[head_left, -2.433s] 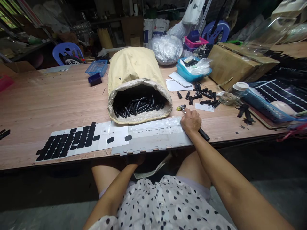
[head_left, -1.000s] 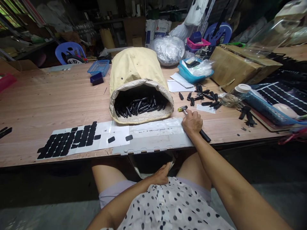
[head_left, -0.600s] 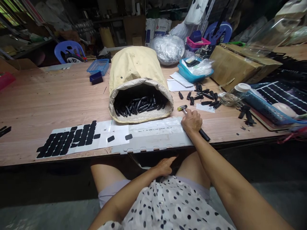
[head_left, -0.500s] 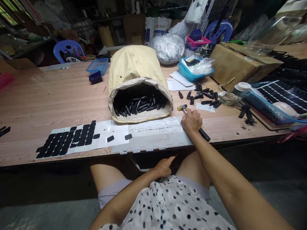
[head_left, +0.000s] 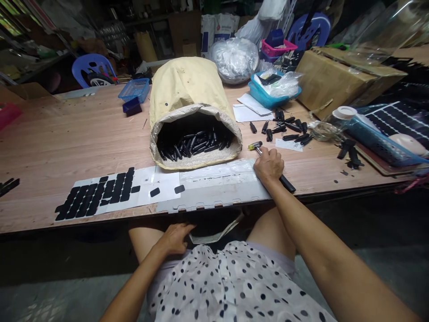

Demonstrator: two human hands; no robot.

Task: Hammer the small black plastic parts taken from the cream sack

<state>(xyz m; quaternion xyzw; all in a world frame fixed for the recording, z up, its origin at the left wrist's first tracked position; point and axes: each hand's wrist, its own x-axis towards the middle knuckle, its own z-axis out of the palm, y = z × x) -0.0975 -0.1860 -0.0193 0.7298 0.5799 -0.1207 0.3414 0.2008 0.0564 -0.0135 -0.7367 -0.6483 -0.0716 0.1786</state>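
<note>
My right hand rests on the table's front edge, closed round a small hammer with a black handle; its yellow-and-metal head points toward the sack. A tan sack lies on its side, its mouth full of black plastic parts. My left hand is below the table on my lap. Its fingers are curled at the end of a pale sheet hanging under the table. A white sheet with black stickers and a grey strip lie along the front edge.
Loose black parts lie right of the sack. Behind them stand a blue tray, papers and a cardboard box. A blue basket sits far right, and small blue baskets at back left.
My left hand came up from under the table onto my lap, then shifted left and curled at the pale sheet. The right hand kept hold of the hammer, barely moving.
</note>
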